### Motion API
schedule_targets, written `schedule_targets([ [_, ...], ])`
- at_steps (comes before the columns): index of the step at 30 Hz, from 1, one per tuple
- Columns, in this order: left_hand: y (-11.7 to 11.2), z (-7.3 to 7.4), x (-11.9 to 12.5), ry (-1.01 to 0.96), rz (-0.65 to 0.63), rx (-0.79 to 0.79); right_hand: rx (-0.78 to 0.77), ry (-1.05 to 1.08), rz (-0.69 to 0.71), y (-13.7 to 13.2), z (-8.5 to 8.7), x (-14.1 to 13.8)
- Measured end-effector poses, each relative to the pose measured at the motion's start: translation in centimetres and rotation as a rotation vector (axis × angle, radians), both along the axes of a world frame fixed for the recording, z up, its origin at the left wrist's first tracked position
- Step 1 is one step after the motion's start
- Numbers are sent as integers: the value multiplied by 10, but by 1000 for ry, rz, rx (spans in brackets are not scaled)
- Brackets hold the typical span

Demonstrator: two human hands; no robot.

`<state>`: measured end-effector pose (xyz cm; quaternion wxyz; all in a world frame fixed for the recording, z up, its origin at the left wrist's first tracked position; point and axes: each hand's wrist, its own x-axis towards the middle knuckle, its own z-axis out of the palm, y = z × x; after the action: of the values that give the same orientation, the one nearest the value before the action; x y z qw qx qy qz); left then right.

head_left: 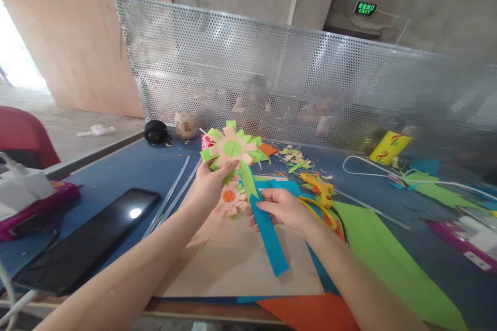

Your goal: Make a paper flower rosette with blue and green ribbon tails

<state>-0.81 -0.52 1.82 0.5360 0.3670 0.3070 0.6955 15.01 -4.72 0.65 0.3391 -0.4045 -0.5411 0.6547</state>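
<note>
My left hand (212, 183) pinches a paper flower (232, 149) with a green centre, peach petals and green petals behind. From the flower a green paper strip (248, 178) runs down to a blue paper strip (268, 232). My right hand (281, 210) grips the blue strip near its upper end, where it meets the green one; whether they are glued I cannot tell. Beneath my hands lies a second paper flower (229, 196) with an orange centre, partly hidden, on a peach paper sheet (240, 264).
Right of my hands lie a yellow glue gun (320, 189) and green paper (382, 243). Paper scraps (297, 158) are heaped behind, before a perforated metal screen (217, 62). At left are clear glue sticks (174, 189) and a phone (93, 235). People sit beyond the screen.
</note>
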Motion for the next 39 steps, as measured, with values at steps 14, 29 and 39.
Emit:
schedule_targets([
  [14,2,-5,2,30,15,24,-17,-45,-94,3,1,1],
  [29,7,-14,1,205,50,-36,137,-44,-541,25,28,65],
  [39,-8,-18,6,885,224,147,275,255,-403,21,17,36],
])
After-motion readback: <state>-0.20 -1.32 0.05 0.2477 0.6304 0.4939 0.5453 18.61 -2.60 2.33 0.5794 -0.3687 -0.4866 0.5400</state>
